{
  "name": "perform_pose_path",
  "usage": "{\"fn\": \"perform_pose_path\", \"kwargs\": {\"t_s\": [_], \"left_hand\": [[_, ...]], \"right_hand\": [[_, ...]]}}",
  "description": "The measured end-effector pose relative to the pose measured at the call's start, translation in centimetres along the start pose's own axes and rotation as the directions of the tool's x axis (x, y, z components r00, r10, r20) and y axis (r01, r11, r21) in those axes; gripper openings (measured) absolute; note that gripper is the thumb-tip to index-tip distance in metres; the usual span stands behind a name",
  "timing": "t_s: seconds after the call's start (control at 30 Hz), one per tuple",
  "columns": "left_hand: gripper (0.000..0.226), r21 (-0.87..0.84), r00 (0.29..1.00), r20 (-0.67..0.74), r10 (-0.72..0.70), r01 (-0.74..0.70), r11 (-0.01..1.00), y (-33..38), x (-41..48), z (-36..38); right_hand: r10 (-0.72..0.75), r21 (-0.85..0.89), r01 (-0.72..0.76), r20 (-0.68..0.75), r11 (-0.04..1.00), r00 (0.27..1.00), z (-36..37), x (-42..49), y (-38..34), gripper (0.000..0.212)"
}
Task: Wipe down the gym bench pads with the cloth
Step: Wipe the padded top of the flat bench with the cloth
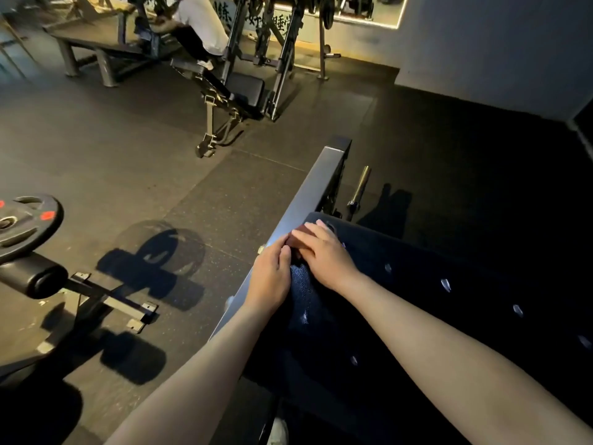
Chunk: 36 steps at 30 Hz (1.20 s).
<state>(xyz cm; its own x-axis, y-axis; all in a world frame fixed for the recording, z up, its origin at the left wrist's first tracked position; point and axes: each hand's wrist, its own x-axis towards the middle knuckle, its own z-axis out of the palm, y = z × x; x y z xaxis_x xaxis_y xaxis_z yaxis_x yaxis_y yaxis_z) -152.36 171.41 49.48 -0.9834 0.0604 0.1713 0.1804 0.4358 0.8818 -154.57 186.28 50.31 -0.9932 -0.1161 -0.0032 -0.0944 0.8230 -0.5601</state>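
Observation:
A wide black bench pad [417, 316] with shiny studs fills the lower right. At its far left corner lies a small dark reddish-brown cloth [293, 240], mostly hidden under my hands. My right hand [322, 253] lies flat over the cloth, fingers straight, pressing it onto the pad. Beside it at the pad's left edge, my left hand [272, 273] curls its fingers round the cloth's near side. Between the two wrists a bluish speckled patch of the pad shows.
A grey steel frame beam [305, 194] runs along the pad's left side, a barbell sleeve [359, 191] beyond it. A weight plate [25, 223] and roller pad [32, 277] stand at left. Farther back are an adjustable bench [237, 88] and a person [199, 24].

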Motion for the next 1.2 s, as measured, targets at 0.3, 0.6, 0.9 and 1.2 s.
{"fn": "perform_pose_path", "kwargs": {"t_s": [0.3, 0.6, 0.9, 1.2], "left_hand": [[0.039, -0.231, 1.0, -0.028, 0.004, -0.011, 0.973, -0.7, -0.1, -0.9], [0.048, 0.054, 0.954, 0.3, -0.006, -0.01, 0.999, -2.0, 5.4, 2.4], [0.034, -0.08, 0.962, 0.272, -0.01, 0.033, 0.996, -3.3, 7.0, 2.4], [0.028, -0.101, 0.975, 0.222, 0.01, 0.013, 0.995, -3.1, 8.7, 2.3]], "right_hand": [[0.109, 0.106, -0.109, 0.002, 0.988, 0.994, 1.1, -0.9, -3.2, 0.046], [0.326, 0.22, -0.279, -0.221, 0.935, 0.919, -0.1, -0.1, -0.8, 0.04], [0.276, 0.089, -0.261, -0.301, 0.961, 0.913, 2.0, -0.9, -1.3, 0.043], [0.203, 0.063, -0.193, -0.327, 0.979, 0.923, 2.4, -0.7, -1.1, 0.044]]}}
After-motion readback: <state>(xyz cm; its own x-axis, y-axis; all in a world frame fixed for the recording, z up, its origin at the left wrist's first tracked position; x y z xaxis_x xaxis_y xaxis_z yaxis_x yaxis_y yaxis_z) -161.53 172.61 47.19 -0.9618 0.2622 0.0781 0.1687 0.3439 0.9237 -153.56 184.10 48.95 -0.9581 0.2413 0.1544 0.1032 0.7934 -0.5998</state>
